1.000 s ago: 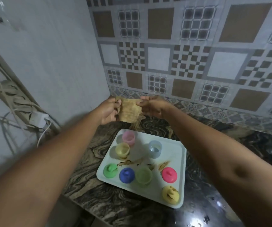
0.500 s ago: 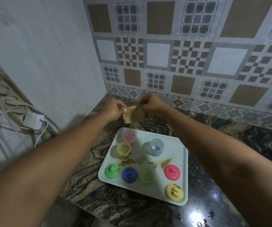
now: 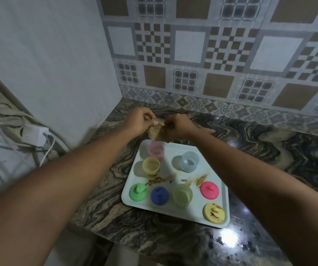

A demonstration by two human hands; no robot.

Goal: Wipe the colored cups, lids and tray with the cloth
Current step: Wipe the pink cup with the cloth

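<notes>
Left hand: pinches cloth
Right hand: grips cloth too
Tray: brown smears, on tabletop

The cloth, earlier spread wide, is now bunched small.

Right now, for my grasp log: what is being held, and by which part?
The cloth, bunched between both hands: the left hand pinches its left end, the right hand grips its right end.
</notes>
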